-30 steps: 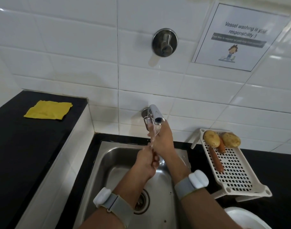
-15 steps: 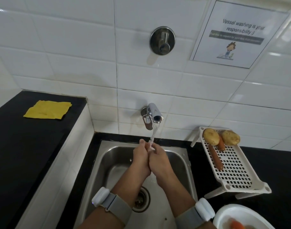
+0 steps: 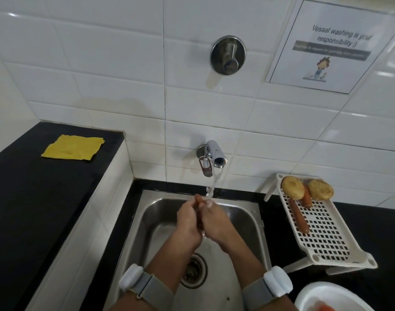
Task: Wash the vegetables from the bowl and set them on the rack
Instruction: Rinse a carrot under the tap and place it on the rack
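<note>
Over the steel sink [image 3: 253,221], my left hand [image 3: 189,223] and my right hand [image 3: 216,221] are pressed together around a carrot [image 3: 198,200]. Only its orange tip shows above my fingers, under the running water from the tap [image 3: 216,154]. The cream rack [image 3: 322,234] on the right counter holds two potatoes [image 3: 293,187] [image 3: 321,189] and two carrots [image 3: 298,215] [image 3: 307,197]. The white bowl [image 3: 322,295] sits at the bottom right with something orange inside.
A yellow cloth [image 3: 73,147] lies on the raised black counter [image 3: 34,187] to the left. A round wall valve [image 3: 228,55] and a paper notice [image 3: 331,44] are on the tiled wall. The drain [image 3: 195,270] lies between my forearms.
My right hand came down from the tap and joined the left around the carrot. Both hands have since stayed under the stream, rubbing it.
</note>
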{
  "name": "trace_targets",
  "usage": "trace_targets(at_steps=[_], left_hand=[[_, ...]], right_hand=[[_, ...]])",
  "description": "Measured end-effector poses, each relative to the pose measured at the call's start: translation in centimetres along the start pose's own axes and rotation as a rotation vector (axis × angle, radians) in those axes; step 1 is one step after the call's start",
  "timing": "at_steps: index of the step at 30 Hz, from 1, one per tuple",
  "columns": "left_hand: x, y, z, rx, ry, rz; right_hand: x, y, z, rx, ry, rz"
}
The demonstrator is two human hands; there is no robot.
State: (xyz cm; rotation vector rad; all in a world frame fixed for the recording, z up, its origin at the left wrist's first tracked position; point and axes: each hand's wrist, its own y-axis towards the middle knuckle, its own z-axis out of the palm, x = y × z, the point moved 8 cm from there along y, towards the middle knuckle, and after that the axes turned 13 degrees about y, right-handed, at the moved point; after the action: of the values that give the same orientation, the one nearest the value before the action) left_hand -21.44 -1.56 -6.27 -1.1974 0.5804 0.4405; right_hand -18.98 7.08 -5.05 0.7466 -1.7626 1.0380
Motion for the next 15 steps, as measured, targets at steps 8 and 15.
trace_targets(at_steps=[8, 15], left_hand=[[0.5, -0.4, 1.5, 0.041, 0.032, 0.041], [-0.2, -0.1, 1.8, 0.108, 0.22, 0.078]], right_hand=[[0.7, -0.2, 0.0, -0.095, -0.39, -0.158], [0.4, -1.9, -1.0, -0.131, 0.001, -0.043]])
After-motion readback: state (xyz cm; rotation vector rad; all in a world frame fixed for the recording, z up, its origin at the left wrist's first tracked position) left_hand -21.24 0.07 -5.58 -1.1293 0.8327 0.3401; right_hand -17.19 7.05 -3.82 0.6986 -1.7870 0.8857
